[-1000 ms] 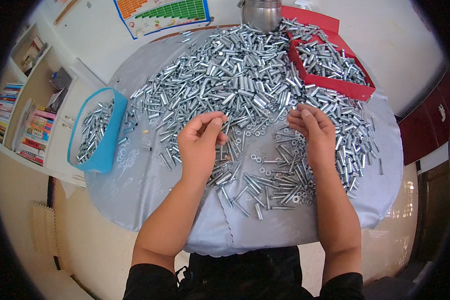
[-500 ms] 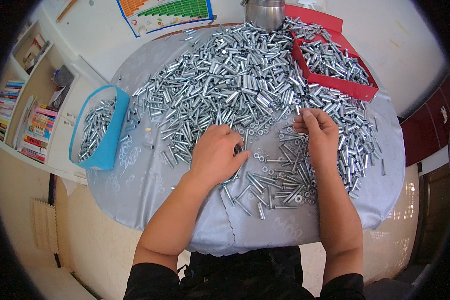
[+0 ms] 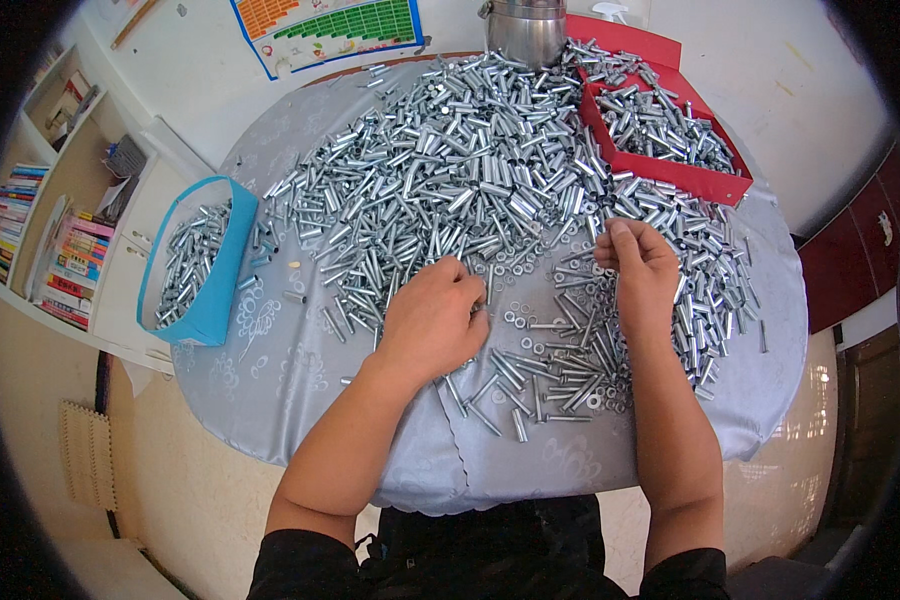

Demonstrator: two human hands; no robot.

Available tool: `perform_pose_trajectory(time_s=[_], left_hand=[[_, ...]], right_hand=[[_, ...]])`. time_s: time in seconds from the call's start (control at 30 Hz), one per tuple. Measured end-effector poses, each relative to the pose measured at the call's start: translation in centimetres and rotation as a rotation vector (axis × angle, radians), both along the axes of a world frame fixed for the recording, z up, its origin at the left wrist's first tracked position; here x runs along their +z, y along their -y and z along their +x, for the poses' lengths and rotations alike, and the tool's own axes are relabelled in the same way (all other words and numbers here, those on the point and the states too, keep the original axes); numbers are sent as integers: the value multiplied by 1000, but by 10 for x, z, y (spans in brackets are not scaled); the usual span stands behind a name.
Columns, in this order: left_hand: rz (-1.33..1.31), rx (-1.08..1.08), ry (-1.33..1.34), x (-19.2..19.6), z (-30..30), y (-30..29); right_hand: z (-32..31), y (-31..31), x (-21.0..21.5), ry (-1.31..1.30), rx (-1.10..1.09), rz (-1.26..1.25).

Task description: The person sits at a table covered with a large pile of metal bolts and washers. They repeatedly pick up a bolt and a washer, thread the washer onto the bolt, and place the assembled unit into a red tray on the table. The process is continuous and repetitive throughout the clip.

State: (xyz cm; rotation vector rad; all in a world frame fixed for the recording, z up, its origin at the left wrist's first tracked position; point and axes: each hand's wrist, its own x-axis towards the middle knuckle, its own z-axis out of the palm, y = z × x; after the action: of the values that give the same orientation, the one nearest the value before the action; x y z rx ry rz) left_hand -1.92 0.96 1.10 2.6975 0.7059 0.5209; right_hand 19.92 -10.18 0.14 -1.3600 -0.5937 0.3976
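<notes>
Just this side of the pile [image 3: 450,165], I see loose bolts [image 3: 567,418] and washers [image 3: 539,349] on the desk [image 3: 270,400]; a careless forearm could sweep them off. The left grip [image 3: 432,318] curls down at the pile's near edge, fingertips hidden, so I cannot tell whether it holds anything; working blind among tangled parts, it could snag extras. The right grip [image 3: 642,270] is pinched by the pile's right side, contents unclear to me; anything small could slip. Left of the pile stands a blue bin [image 3: 213,300]; behind it, rightward, a red box [image 3: 685,180], heaped full, might spill if nudged.
</notes>
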Motion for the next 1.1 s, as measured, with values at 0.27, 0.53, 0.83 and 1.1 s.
perform_pose_trajectory(time_s=[0.27, 0.53, 0.83, 1.1], left_hand=[[52, 90, -13, 0, 0, -1], [21, 156, -11, 3, -1, -4], [127, 278, -130, 7, -3, -13], [68, 321, 72, 10, -3, -14]], right_hand=[[-1, -1, -3, 41, 20, -38], [-2, -2, -5, 73, 49, -67], [-6, -2, -1, 79, 57, -89], [-8, -1, 1, 83, 48, -100]])
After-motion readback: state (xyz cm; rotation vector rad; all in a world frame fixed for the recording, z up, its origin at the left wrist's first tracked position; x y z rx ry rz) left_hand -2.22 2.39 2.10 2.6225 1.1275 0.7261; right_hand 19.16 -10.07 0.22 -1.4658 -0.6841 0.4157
